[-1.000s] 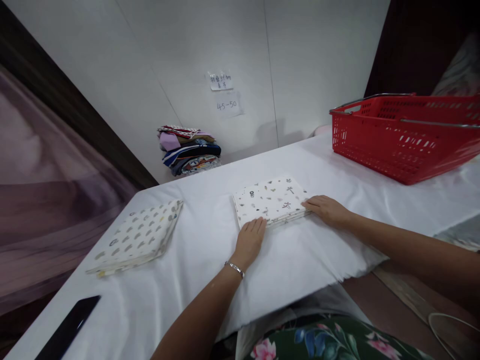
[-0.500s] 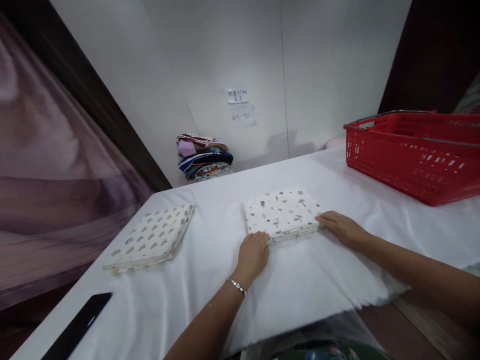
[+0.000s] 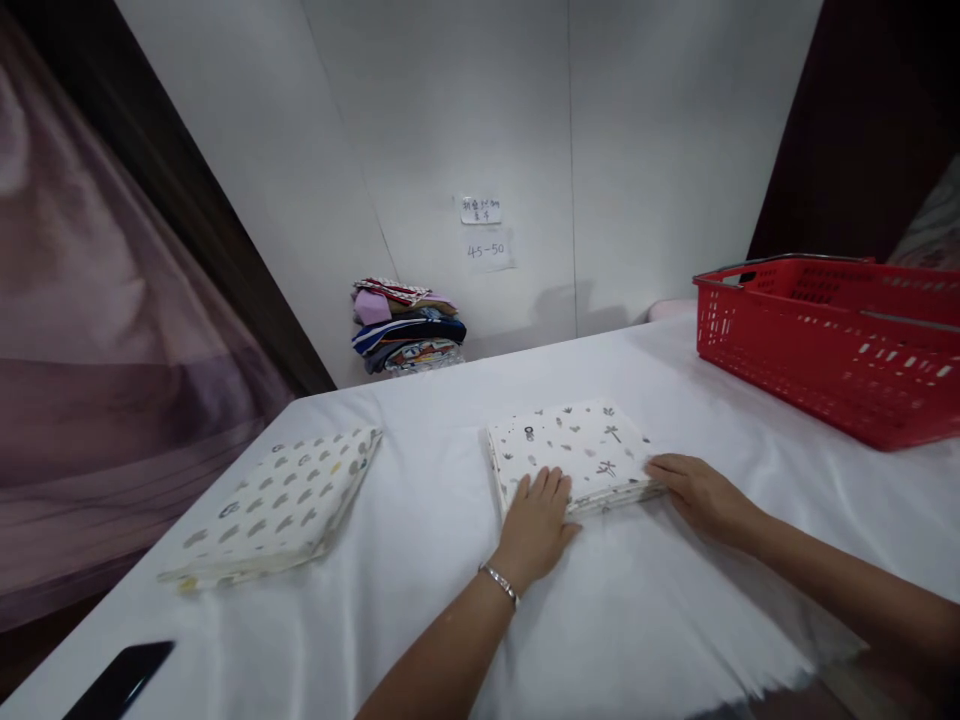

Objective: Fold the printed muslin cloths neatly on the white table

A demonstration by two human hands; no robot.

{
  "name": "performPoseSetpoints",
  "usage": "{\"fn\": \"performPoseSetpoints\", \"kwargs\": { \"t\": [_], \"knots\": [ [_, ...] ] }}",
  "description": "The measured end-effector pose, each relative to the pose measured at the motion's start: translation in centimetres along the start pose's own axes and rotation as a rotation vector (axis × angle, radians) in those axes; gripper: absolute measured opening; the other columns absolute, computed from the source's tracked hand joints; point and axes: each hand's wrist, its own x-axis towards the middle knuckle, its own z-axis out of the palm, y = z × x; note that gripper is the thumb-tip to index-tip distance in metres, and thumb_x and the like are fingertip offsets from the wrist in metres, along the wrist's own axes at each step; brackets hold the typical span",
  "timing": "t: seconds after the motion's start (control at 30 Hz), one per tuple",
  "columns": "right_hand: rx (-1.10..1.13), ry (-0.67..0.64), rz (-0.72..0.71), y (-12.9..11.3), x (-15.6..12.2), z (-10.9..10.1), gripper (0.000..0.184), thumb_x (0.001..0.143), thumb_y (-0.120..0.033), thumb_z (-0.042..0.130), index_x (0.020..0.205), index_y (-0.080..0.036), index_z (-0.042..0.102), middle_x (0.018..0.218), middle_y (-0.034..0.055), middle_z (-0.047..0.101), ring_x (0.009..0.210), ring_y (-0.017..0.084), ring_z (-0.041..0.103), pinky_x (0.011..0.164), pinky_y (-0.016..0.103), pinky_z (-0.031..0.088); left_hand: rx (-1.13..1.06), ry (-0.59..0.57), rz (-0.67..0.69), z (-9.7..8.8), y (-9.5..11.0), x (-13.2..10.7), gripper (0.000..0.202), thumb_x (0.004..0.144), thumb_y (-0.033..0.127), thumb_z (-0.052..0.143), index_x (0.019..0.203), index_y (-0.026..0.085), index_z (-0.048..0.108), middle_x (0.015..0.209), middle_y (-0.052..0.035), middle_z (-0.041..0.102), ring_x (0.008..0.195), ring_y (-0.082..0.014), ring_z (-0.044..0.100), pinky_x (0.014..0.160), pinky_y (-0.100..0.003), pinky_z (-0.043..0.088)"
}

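A folded white cloth printed with small palm trees, leaves and animals lies on the white-covered table, its edges showing several layers. My left hand, with a silver bracelet at the wrist, rests flat on its near left part, fingers stretched out. At the cloth's right edge, my right hand touches the near corner with extended fingers; its thumb is mostly hidden. Off to the left lies a second folded cloth, white with grey cloud-like shapes and a few yellow spots.
A red plastic basket with metal handles stands at the right. Against the back wall is a stack of folded fabrics, below paper notes. A black phone-like slab lies at the near left. A pinkish curtain hangs beside the table.
My left hand has slid up and right from the cloth's near left corner onto its top. My right hand stays at the right edge. The view has tilted slightly upward.
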Motion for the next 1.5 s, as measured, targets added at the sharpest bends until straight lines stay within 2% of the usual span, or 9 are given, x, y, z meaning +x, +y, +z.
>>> {"fn": "performPoseSetpoints", "kwargs": {
  "t": [0.17, 0.3, 0.4, 0.57, 0.77, 0.93, 1.07, 1.27, 1.5],
  "knots": [
    [0.088, 0.043, 0.01, -3.0, 5.2, -0.5, 0.046, 0.088, -0.03, 0.043, 0.134, -0.023, 0.042, 0.137, 0.0102, 0.045, 0.129, 0.027, 0.036, 0.1, 0.047, 0.039, 0.01, 0.02, 0.004, 0.1, 0.1, -0.1, 0.059, 0.09, 0.048, 0.035, 0.14, 0.017, 0.027, 0.147, -0.0094, 0.029, 0.136, -0.0252, 0.022, 0.111, -0.047, 0.02],
    [0.092, -0.154, 0.033, -3.2, 8.4, 1.7, 0.054, 0.09, -0.045, 0.041, 0.139, -0.025, 0.035, 0.145, 0.0103, 0.031, 0.134, 0.028, 0.024, 0.104, 0.05, 0.032, -0.019, 0.016, -0.007, -0.1, 0.3, -0.2, 0.061, 0.089, 0.049, 0.036, 0.141, 0.017, 0.026, 0.147, -0.0091, 0.028, 0.136, -0.0257, 0.02, 0.111, -0.048, 0.019],
    [0.004, -0.318, 0.141, -1.4, 8.1, 4.5, 0.057, 0.087, -0.054, 0.04, 0.137, -0.026, 0.04, 0.143, 0.0124, 0.034, 0.132, 0.032, 0.028, 0.101, 0.055, 0.031, -0.049, 0.009, -0.015, -0.4, 0.5, -0.2, 0.062, 0.089, 0.05, 0.036, 0.141, 0.017, 0.026, 0.148, -0.0089, 0.027, 0.137, -0.0255, 0.019, 0.111, -0.047, 0.018],
    [-0.071, -0.326, 0.14, 0.8, 6.3, 7.3, 0.061, 0.087, -0.06, 0.033, 0.136, -0.025, 0.042, 0.144, 0.0119, 0.033, 0.133, 0.031, 0.025, 0.103, 0.055, 0.027, -0.1, -0.007, -0.01, -0.9, 0.7, -0.4, 0.064, 0.089, 0.053, 0.034, 0.14, 0.016, 0.026, 0.148, -0.0108, 0.026, 0.137, -0.0266, 0.018, 0.112, -0.048, 0.017],
    [-0.085, -0.282, 0.101, 0.8, 6.0, 7.5, 0.062, 0.086, -0.061, 0.029, 0.135, -0.025, 0.043, 0.144, 0.0112, 0.034, 0.133, 0.03, 0.026, 0.103, 0.054, 0.028, -0.282, -0.081, -0.073, -2.5, 0.6, 0.1, 0.071, 0.085, 0.064, 0.03, 0.139, 0.018, 0.028, 0.147, -0.0088, 0.029, 0.137, -0.0252, 0.02, 0.111, -0.047, 0.019],
    [-0.076, -0.341, 0.124, 0.3, 6.3, 7.1, 0.06, 0.088, -0.06, 0.026, 0.136, -0.027, 0.041, 0.145, 0.0081, 0.033, 0.134, 0.029, 0.023, 0.105, 0.052, 0.024, -0.307, -0.058, -0.305, -3.9, -2.2, 3.2, 0.071, 0.086, 0.064, 0.022, 0.139, 0.018, 0.032, 0.15, -0.0083, 0.019, 0.139, -0.0254, 0.011, 0.113, -0.046, 0.011],
    [-0.074, -0.376, 0.181, -0.1, 6.4, 6.8, 0.062, 0.088, -0.06, 0.026, 0.137, -0.026, 0.039, 0.147, 0.0068, 0.027, 0.136, 0.028, 0.02, 0.107, 0.05, 0.023, -0.276, -0.114, -0.517, -2.1, -4.6, 4.3, 0.074, 0.084, 0.062, 0.029, 0.141, 0.016, 0.027, 0.152, -0.0068, 0.012, 0.14, -0.0257, 0.002, 0.112, -0.049, 0.009],
    [-0.029, -0.443, 0.229, -0.4, 8.7, 5.6, 0.063, 0.087, -0.061, 0.025, 0.138, -0.026, 0.038, 0.147, 0.0093, 0.028, 0.134, 0.03, 0.023, 0.105, 0.052, 0.027, -0.261, -0.115, -0.548, 0.2, -5.1, 3.6, 0.072, 0.085, 0.06, 0.025, 0.143, 0.018, 0.022, 0.152, -0.0028, 0.007, 0.14, -0.0235, -0.002, 0.11, -0.051, 0.014],
    [-0.147, -0.242, 0.244, 4.0, 13.1, 7.2, 0.065, 0.089, -0.055, 0.023, 0.138, -0.014, 0.037, 0.146, 0.0134, 0.029, 0.136, 0.029, 0.02, 0.107, 0.051, 0.023, -0.266, -0.122, -0.563, -0.4, -4.8, 3.7, 0.07, 0.085, 0.059, 0.028, 0.143, 0.02, 0.023, 0.152, -0.0021, 0.007, 0.14, -0.0232, -0.002, 0.111, -0.049, 0.014]
  ]
}}
